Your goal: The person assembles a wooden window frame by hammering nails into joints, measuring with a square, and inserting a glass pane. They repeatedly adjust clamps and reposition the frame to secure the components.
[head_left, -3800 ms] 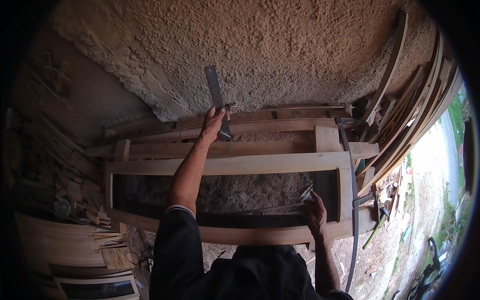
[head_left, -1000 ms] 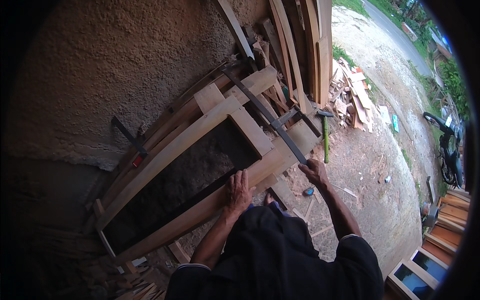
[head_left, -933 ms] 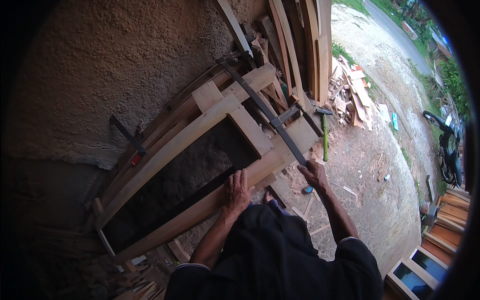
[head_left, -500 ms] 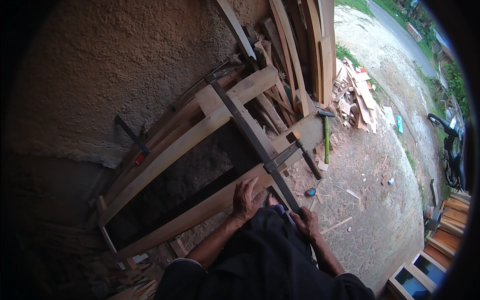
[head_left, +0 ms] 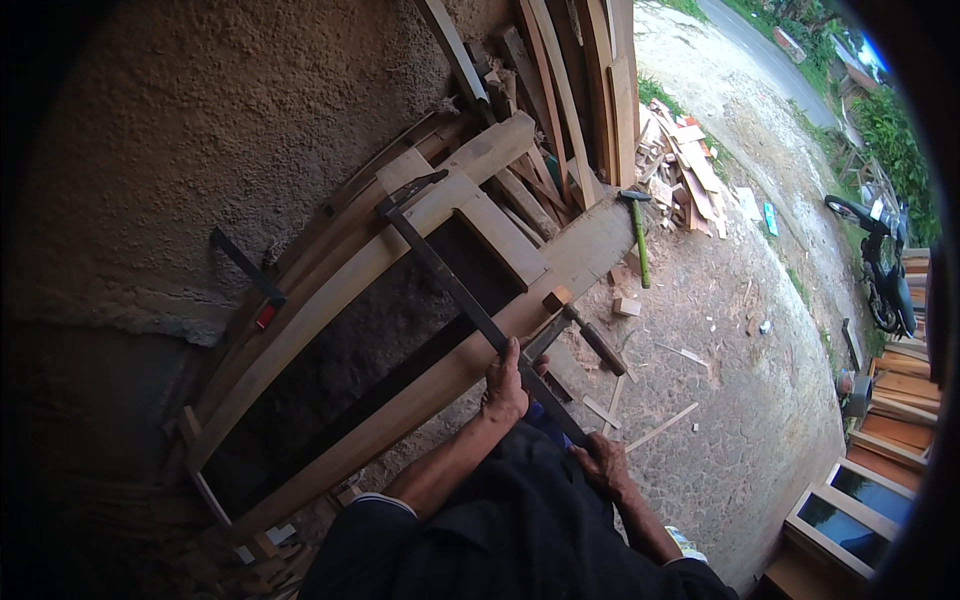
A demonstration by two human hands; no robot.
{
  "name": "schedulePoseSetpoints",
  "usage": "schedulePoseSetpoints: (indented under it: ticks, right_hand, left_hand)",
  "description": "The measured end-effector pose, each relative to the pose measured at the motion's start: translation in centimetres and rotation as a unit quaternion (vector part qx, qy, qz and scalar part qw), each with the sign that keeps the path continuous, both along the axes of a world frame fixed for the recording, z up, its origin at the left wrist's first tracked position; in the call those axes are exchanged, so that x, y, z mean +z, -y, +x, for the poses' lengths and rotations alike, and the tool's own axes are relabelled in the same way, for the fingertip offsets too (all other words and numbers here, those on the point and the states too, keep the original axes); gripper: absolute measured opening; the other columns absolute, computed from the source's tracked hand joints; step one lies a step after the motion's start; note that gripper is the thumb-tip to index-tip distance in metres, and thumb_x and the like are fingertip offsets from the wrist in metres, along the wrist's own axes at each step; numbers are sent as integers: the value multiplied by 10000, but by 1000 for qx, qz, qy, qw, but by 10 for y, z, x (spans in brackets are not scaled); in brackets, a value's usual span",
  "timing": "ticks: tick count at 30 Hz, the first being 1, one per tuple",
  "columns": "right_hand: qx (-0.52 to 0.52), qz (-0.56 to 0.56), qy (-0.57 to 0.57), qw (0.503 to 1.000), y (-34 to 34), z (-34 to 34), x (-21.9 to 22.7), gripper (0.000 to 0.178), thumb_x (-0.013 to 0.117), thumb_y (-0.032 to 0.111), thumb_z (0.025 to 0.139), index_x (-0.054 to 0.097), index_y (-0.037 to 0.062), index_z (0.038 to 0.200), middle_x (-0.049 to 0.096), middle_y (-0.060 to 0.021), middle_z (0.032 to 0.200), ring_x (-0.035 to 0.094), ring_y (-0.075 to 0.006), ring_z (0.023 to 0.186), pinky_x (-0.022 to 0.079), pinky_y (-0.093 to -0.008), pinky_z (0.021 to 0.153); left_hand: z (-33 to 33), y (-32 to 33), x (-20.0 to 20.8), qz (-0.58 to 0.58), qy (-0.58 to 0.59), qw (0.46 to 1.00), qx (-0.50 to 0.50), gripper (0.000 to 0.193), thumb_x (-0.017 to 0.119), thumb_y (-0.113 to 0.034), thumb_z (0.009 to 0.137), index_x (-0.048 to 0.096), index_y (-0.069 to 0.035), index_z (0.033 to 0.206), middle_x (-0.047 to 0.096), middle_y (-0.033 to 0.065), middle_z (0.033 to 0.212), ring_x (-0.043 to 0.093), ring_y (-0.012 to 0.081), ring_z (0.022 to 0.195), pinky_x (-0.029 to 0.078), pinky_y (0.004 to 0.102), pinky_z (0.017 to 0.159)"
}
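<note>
A long dark bar clamp [head_left: 445, 275] lies slantwise across a curved wooden frame [head_left: 330, 318]. Its far jaw reaches the frame's outer curved rail, and the wooden handle [head_left: 600, 348] of its screw sticks out on the near side. My left hand [head_left: 508, 385] is closed around the bar by the near rail, thumb on top. Further down, my right hand [head_left: 602, 460] grips the bar's near end. A small wooden block [head_left: 556, 298] sits beside the screw. Dark space shows through the frame's openings.
A rough wall [head_left: 250, 120] rises behind the frame. Another clamp [head_left: 245, 265] with a red tip sits at the outer curve. A green-handled hammer [head_left: 640, 240] rests beyond the frame, near scrap wood [head_left: 690, 170]. Offcuts litter the ground; a motorcycle [head_left: 880, 255] stands far right.
My left hand has gone from resting open by the near rail to gripping the clamp bar. The clamp has shifted left along the frame, with my right hand still on its end.
</note>
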State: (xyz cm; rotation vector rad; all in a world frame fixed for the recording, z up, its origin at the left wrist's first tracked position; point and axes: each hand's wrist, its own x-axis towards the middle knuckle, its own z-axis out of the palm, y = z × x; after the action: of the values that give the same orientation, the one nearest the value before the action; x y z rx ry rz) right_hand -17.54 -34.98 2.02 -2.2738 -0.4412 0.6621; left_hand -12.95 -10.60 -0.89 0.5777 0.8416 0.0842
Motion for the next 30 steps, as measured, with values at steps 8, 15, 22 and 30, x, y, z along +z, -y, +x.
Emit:
schedulePoseSetpoints:
  ticks: [8,15,22,30]
  right_hand:
    - [-20,-38,-39,998,-8,-22,0,488,699,430,892,603,-44,831,612,-272,761,633,-442,738,467,-498,675]
    - [-3,-41,-30,999,-4,-15,-25,526,678,471,890,607,-49,861,608,-273,753,631,-434,747,458,-509,685]
    - [16,-34,-59,998,8,-2,-47,497,650,483,924,607,-11,891,628,-274,824,643,-457,819,469,-528,713]
    - [-182,177,-129,959,17,14,-77,514,629,518,971,653,6,1011,664,-137,782,669,-271,727,509,-400,644]
  left_hand:
    - [-21,2,-20,32,29,999,-8,438,598,-408,1039,592,-15,1230,705,121,973,728,216,829,615,299,702]
    - [-26,21,-37,20,-8,1000,-14,420,618,-402,1027,580,-32,1223,703,127,991,731,234,835,621,302,663]
    - [-22,30,-54,-98,-3,995,-26,535,751,-502,904,559,-76,1164,679,103,900,712,247,810,623,374,701]
    - [-13,44,-58,-121,-37,992,9,584,706,-675,864,485,-135,889,483,6,613,494,171,572,470,367,586]
